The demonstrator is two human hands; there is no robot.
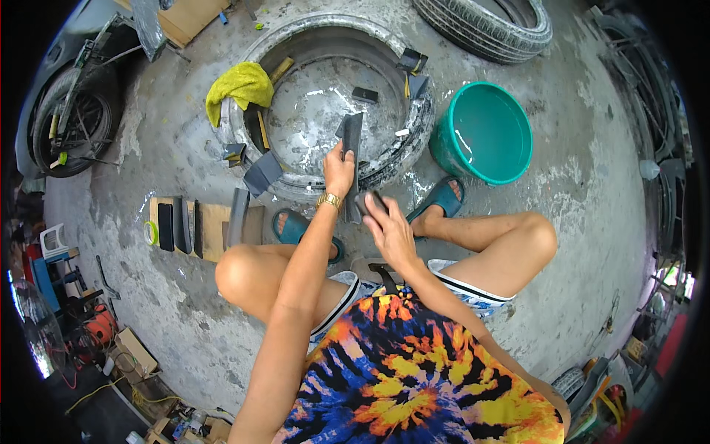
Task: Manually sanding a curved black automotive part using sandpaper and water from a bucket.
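A worn, mottled grey concrete floor [584, 170], blotched with pale patches, spread across the room. A small white plastic seat [53, 238] stood by the left edge, with an orange-red machine [100, 325] and an open brown cardboard box [136, 352] below it. Dark, curved items [627, 66] crowded the right edge. Bright white light [41, 361] glared at the lower left.

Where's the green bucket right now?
In the head view, the green bucket stands on the floor right of the tire bearing the yellow cloth, just beyond the right sandal.
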